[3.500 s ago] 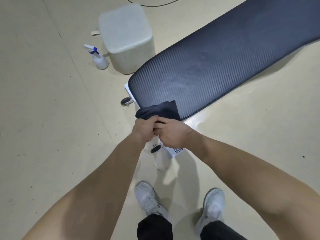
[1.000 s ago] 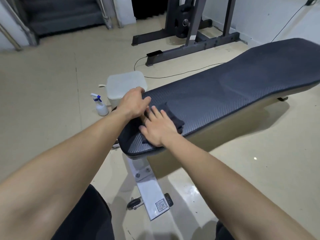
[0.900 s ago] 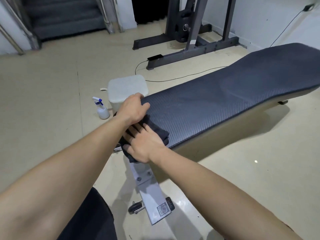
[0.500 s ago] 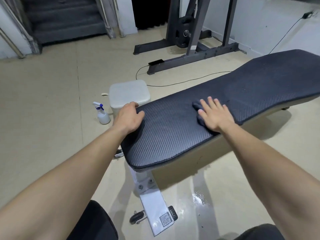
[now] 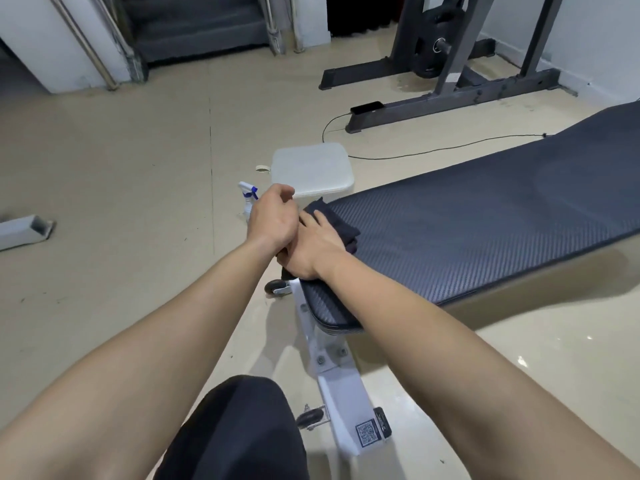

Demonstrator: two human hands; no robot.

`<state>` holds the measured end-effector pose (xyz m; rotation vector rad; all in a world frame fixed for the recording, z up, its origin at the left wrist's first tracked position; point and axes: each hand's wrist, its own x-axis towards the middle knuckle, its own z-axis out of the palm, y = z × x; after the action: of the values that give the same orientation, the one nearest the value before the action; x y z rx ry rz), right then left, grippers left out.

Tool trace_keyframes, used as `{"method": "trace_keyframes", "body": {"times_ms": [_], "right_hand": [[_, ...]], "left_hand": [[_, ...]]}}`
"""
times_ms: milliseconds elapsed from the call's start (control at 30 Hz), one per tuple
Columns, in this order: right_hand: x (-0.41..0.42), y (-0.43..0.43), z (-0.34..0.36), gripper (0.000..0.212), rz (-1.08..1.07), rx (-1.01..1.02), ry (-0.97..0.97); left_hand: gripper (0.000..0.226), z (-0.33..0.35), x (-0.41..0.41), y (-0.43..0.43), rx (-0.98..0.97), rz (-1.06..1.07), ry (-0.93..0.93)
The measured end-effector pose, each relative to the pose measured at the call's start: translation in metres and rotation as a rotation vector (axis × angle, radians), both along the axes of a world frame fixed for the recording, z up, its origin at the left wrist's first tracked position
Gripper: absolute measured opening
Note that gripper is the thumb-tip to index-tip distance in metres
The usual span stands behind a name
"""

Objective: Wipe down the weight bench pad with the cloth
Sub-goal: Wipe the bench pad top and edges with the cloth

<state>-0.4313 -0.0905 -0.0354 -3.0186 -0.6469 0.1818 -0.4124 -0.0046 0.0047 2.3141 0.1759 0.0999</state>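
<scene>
Both hands at bench pad (image 5: 467, 230) near end: right hand (image 5: 313, 251) flat, pressing cloth (image 5: 341, 226); left hand (image 5: 273, 218) loosely curled, holding nothing.

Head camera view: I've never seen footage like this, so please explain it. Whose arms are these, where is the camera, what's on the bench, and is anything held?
There is no machine here. A person wears one camera on the head, and it looks down along their own bare arms. The right hand presses flat on a dark cloth at the near end of the bench pad. The left hand is close beside it, fingers loosely curled, holding nothing that shows. On the floor behind stand a spray bottle and a pale box.
</scene>
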Motion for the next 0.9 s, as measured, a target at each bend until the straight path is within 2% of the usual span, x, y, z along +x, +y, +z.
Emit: {"method": "trace_keyframes", "body": {"times_ms": [100, 200, 300, 433, 467, 533, 633, 800, 900], "right_hand": [[-0.015, 0.003, 0.006, 0.041, 0.185, -0.078, 0.003], [-0.046, -0.008, 0.008, 0.048, 0.385, -0.135, -0.025], [-0.082, -0.034, 0.001, 0.052, 0.556, -0.05, -0.109], [-0.104, -0.066, -0.015, 0.034, 0.717, 0.034, -0.11], [-0.102, -0.073, -0.012, 0.035, 0.715, 0.028, -0.101], [-0.087, -0.09, -0.003, 0.047, 0.581, 0.016, -0.084], [-0.049, -0.153, 0.005, 0.058, 0.17, 0.008, 0.017], [-0.011, -0.279, 0.001, 0.06, -0.274, -0.02, 0.087], [-0.01, -0.338, 0.002, 0.061, -0.502, 0.006, 0.096]], "left_hand": [[0.038, 0.003, -0.001, 0.002, -0.023, 0.016, 0.014], [0.035, 0.007, -0.006, -0.002, -0.007, 0.017, 0.03], [0.032, 0.007, -0.012, -0.012, 0.015, -0.042, 0.082], [0.033, 0.003, -0.017, -0.027, 0.099, -0.165, 0.109], [0.033, 0.001, -0.017, -0.032, 0.118, -0.183, 0.098], [0.035, -0.001, -0.015, -0.038, 0.136, -0.209, 0.075], [0.043, -0.007, -0.009, -0.052, 0.217, -0.275, 0.051], [0.069, -0.027, -0.005, -0.105, 0.576, -0.565, 0.044], [0.075, -0.038, -0.003, -0.157, 0.713, -0.717, 0.081]]}}
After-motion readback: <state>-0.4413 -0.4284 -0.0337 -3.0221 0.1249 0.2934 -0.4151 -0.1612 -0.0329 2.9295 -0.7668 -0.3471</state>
